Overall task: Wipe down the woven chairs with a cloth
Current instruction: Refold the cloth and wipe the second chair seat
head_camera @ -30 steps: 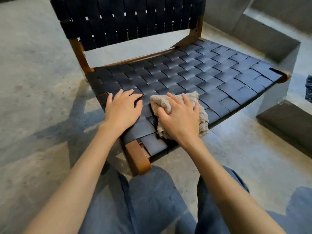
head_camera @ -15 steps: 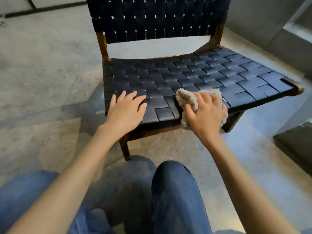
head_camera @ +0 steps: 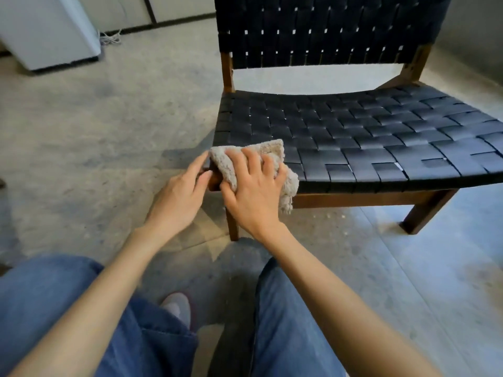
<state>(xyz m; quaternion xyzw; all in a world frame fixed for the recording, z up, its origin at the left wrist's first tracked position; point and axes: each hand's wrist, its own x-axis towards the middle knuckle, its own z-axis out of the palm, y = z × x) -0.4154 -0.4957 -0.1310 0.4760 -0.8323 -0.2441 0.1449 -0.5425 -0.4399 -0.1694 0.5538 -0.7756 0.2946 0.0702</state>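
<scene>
While shifting left along the seat's near edge, took left hand (head_camera: 178, 198) off the weave and touched the corner wood with straight fingers. Brought cloth (head_camera: 272, 150) to front-left corner of chair (head_camera: 353, 131), with right hand (head_camera: 253, 197) curled round it. Probably finished that edge. Had bare floor (head_camera: 109, 131) left of the corner, cloth overhanging the front rail, open weave stretching right.

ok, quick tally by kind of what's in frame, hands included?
woven chair: 1
cloth: 1
hands: 2, left hand and right hand
shoe: 1
white unit on the floor, top left: 1
Total: 6
</scene>
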